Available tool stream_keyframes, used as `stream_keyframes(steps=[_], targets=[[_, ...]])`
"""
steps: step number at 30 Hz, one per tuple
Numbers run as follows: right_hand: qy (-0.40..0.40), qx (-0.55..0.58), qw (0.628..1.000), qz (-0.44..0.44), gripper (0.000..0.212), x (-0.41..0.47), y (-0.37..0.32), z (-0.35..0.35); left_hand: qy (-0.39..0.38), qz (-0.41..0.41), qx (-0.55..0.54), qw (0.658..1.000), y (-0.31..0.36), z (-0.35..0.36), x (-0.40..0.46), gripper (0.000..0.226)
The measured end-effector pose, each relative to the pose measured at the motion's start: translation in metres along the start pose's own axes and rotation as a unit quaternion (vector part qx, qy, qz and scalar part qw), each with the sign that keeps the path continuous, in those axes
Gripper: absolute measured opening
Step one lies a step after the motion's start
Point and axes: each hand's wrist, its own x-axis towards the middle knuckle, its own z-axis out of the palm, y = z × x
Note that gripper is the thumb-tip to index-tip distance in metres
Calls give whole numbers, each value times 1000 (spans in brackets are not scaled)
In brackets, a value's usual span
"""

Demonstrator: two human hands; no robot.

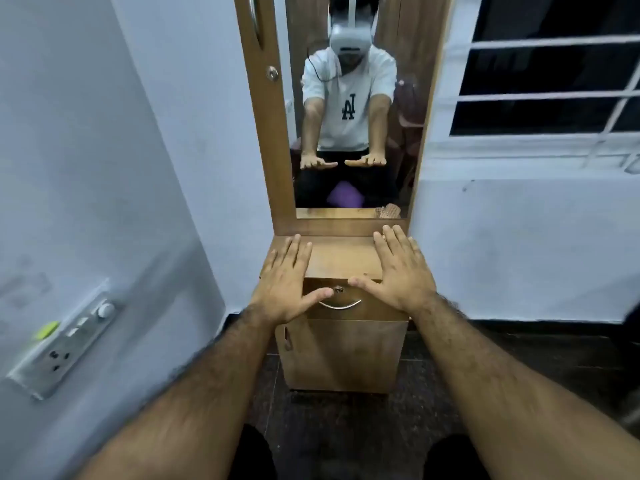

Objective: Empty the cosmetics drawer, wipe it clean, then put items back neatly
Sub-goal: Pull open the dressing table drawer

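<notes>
A narrow wooden dressing unit stands against the wall in front of me. Its drawer is closed and carries a curved metal handle and a round lock. My left hand is held out flat, palm down, over the unit's left front corner, fingers spread. My right hand is stretched out the same way over the right side, its thumb near the lock. Neither hand holds anything. The drawer's contents are hidden.
A tall mirror in a wooden frame rises above the unit and reflects a person holding both hands out. A cupboard door sits below the drawer. A switchboard is on the left wall, a barred window at the right.
</notes>
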Motion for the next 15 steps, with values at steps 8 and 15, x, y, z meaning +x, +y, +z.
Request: stream_keyframes(steps=[8, 15], targets=[[29, -6, 1000, -11, 131, -91, -22, -58, 39, 20, 15, 999, 29, -46, -87, 112], [48, -10, 999, -9, 82, -128, -26, -47, 53, 17, 6, 998, 32, -42, -126, 93]])
